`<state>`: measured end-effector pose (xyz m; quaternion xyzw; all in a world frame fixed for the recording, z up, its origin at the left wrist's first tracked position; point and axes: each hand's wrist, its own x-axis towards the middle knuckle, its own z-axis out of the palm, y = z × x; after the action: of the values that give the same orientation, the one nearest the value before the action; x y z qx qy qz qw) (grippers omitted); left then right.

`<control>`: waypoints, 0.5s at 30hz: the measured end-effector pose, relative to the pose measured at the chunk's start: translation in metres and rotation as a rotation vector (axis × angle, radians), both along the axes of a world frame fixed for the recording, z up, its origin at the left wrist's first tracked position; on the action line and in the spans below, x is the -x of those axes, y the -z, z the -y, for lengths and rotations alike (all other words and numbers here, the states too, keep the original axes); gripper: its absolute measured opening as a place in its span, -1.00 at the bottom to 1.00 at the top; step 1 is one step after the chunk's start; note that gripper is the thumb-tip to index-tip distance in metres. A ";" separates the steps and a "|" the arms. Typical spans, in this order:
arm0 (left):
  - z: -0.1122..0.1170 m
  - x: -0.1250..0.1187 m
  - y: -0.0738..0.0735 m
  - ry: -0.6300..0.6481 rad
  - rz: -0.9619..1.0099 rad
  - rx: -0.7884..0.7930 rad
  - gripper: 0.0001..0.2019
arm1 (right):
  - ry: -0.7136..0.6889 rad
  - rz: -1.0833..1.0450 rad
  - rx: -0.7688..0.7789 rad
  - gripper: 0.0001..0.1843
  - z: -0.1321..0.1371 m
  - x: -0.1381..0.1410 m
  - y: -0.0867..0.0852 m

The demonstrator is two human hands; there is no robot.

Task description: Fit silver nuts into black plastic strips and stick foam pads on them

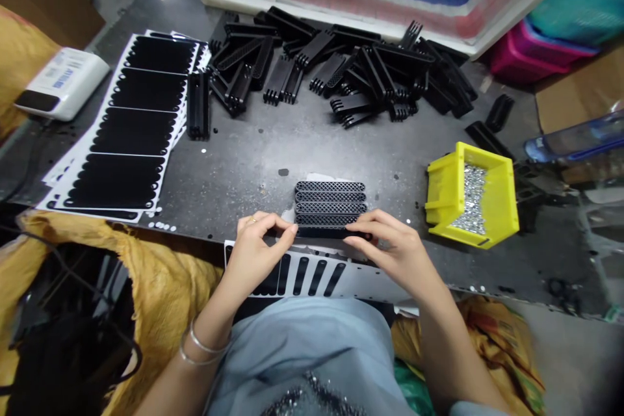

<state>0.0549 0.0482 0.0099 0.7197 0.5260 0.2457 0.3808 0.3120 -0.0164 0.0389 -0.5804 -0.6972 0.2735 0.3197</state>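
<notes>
Several black plastic bars with a mesh pattern (330,197) lie side by side in a block near the table's front edge. My left hand (260,244) pinches the left end of the nearest black plastic bar (322,231) between thumb and forefinger. At that bar's right end, the thumb and fingers of my right hand (392,240) close around the tip. The bar's underside is hidden. Just below, a white sheet with black adhesive strips (319,276) hangs at the table edge in front of my body.
Loose black plastic pieces (292,71) are heaped at the back. Sheets of black strips (129,123) and a white device (65,84) stand left. A yellow bin (500,201) of small metal parts (472,198) is right. An open yellow sack (160,299) stands below left.
</notes>
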 end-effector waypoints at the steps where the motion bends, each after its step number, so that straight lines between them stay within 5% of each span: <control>1: 0.000 0.000 0.000 0.002 0.002 -0.001 -0.81 | 0.029 -0.053 0.033 -0.83 0.003 -0.005 0.001; 10: -0.004 0.002 -0.002 0.027 -0.037 -0.006 -0.76 | 0.039 -0.073 -0.088 -0.83 0.003 -0.006 0.016; 15: 0.020 -0.002 -0.002 -0.040 -0.068 -0.373 -0.88 | 0.195 0.144 -0.250 -0.72 0.034 0.002 0.015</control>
<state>0.0572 0.0280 0.0119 0.7752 0.4981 0.3218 0.2179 0.3100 -0.0505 0.0240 -0.6192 -0.6873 0.1099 0.3635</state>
